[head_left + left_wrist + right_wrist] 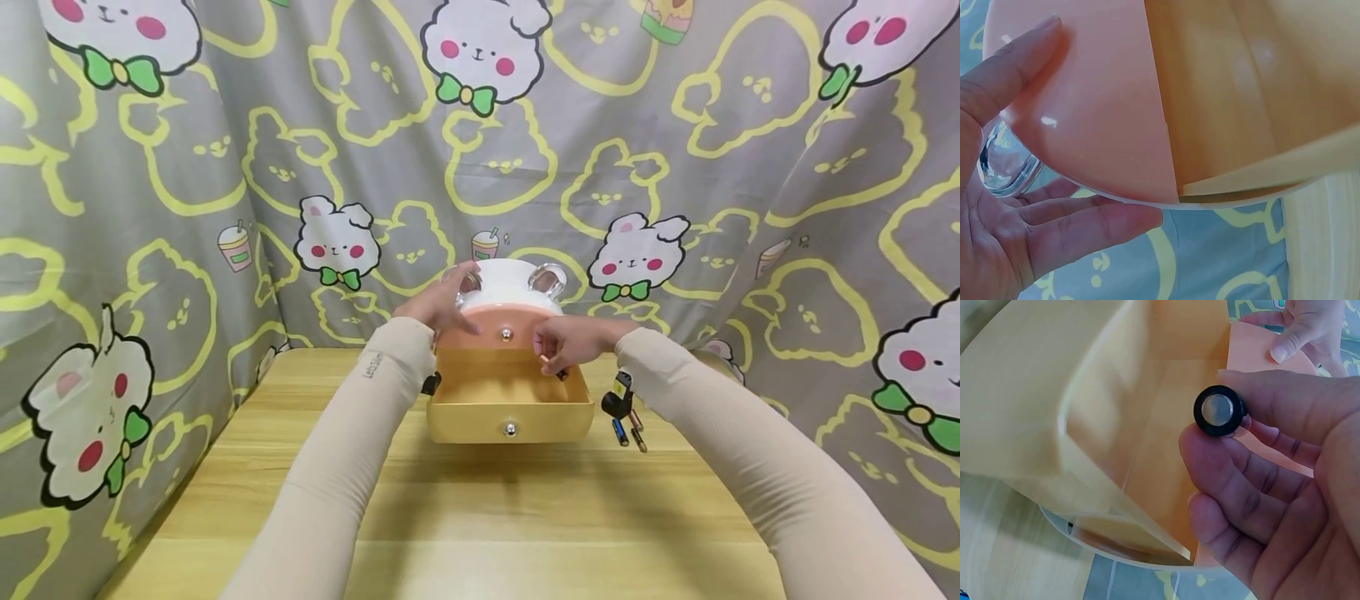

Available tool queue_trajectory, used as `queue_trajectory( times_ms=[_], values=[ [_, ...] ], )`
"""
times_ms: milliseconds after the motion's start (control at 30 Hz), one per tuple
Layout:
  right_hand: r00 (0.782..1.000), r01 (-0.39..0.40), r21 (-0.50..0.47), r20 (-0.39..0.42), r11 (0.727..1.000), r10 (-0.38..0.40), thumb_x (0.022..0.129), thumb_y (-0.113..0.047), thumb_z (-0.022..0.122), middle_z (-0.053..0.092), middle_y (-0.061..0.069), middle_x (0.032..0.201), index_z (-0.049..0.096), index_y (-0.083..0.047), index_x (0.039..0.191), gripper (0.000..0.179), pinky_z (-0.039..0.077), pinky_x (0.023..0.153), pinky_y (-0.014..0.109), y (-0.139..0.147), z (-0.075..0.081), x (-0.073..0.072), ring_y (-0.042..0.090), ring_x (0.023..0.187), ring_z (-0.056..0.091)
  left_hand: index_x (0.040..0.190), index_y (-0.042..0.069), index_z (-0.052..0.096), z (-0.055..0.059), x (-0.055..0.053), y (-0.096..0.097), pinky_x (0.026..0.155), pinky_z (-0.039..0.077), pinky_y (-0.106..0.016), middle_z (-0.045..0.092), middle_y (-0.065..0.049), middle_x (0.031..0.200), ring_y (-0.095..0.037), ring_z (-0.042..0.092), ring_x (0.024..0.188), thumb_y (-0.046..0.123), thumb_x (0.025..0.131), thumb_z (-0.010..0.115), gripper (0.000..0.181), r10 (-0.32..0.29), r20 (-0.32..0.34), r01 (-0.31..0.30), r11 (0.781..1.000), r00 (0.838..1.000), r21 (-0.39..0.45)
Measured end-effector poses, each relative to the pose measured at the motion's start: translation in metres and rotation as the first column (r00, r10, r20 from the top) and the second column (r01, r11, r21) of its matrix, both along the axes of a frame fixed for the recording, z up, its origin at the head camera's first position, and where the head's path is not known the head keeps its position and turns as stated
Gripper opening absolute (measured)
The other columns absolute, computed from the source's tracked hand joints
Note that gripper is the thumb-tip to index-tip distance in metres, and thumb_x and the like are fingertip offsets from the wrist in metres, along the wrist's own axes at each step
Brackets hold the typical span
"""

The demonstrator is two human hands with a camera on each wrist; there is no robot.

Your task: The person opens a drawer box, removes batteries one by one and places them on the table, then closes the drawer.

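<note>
Smooth, glossy plastic appears to form the pink front [1100,134] and white shell [506,283], while the yellow drawer [461,425] has a softer satin finish and a shiny, metallic-looking knob [511,429]. The battery [1217,410] shows a silvery metal end within a smooth black ring. The tabletop [540,525] looks like smooth, faintly glossy wood, and the curtain [502,171] matt cloth.

Head cam sits high, facing forward-down on the whole drawer unit [506,286]; both wrist cams are close-in, probably rolled sideways, left from one flank, right from the other, sharing the yellow drawer [465,424] and pink panel [1100,103].
</note>
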State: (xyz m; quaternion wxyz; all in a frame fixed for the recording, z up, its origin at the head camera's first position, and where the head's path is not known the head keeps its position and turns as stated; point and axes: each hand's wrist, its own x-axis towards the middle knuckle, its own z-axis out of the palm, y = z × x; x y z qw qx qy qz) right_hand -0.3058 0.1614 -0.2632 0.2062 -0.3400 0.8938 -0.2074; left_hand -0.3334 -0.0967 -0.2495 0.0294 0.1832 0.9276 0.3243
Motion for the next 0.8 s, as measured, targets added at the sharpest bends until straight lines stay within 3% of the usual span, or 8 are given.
queue_trajectory(
  times_ms=[200,800],
  values=[
    [1.0,0.026,0.003,-0.006,1.0,-0.026,0.086,-0.01,0.073,0.058,0.005,0.079,0.055,-0.007,0.093,0.02,0.051,0.064,0.031,0.005,0.003,0.002,0.017,0.07,0.057,0.151,0.026,0.018,0.001,-0.001,0.0,0.107,0.034,-0.044,0.044,-0.004,0.142,-0.029,0.046,0.125,0.014,0.07,0.088,0.108,-0.051,-0.025,0.05,0.998,0.998,-0.033],
    [0.997,0.067,-0.002,-0.039,0.998,-0.067,0.086,-0.01,0.074,0.057,0.006,0.082,0.055,-0.006,0.094,0.021,0.049,0.065,0.031,0.021,0.003,0.002,0.019,0.074,0.055,0.147,0.028,0.023,0.004,-0.001,0.002,0.105,0.036,-0.042,0.045,-0.005,0.141,-0.026,0.047,0.123,0.013,0.068,0.09,0.105,-0.021,-0.013,0.021,0.999,1.0,-0.03]
  ],
)
